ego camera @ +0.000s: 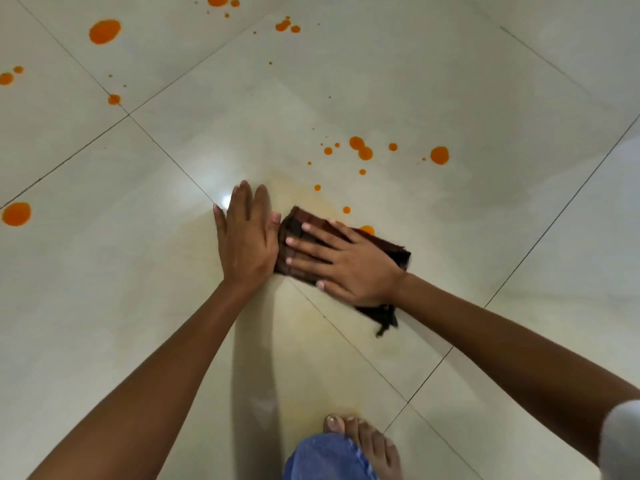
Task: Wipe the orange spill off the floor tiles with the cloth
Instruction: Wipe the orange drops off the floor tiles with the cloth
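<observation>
The folded cloth (382,247), dark brown with a faint check and a frayed corner trailing toward the wrist, lies flat on the pale floor tiles (381,81) under the right hand (349,268), whose fingers (311,242) are straight, spread and pressing down on it. The left hand (247,237) rests flat on the tile, fingers straight and together, right beside the cloth's edge. Round orange drops (439,155) dot the tile beyond the right fingertips, one touching the cloth's far edge; a faint yellowish smear surrounds the cloth.

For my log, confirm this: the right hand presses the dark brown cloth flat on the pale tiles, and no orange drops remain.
The right hand does press the dark brown cloth flat on the pale tiles, but the head view shows many orange drops remaining.
</observation>
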